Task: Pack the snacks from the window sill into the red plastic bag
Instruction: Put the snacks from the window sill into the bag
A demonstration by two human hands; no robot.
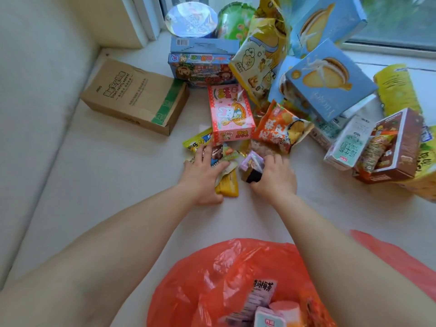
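Snacks mostly remain unpacked. Nearest, the crinkly red plastic bag (212, 274) gapes at the sill's near edge, a few cartons inside. Beyond, the left hand (203, 171) lies flat on glossy small packets (226, 182); the right hand (273, 178) grasps a small purple packet (252, 162). Farther back, cardboard boxes (328, 81) and foil bags crowd the window sill (106, 180).

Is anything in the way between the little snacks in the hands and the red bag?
Nothing visible. The right hand grips a small purple packet, the left hand rests on small wrapped snacks. Only bare sill lies between them and the open red bag.
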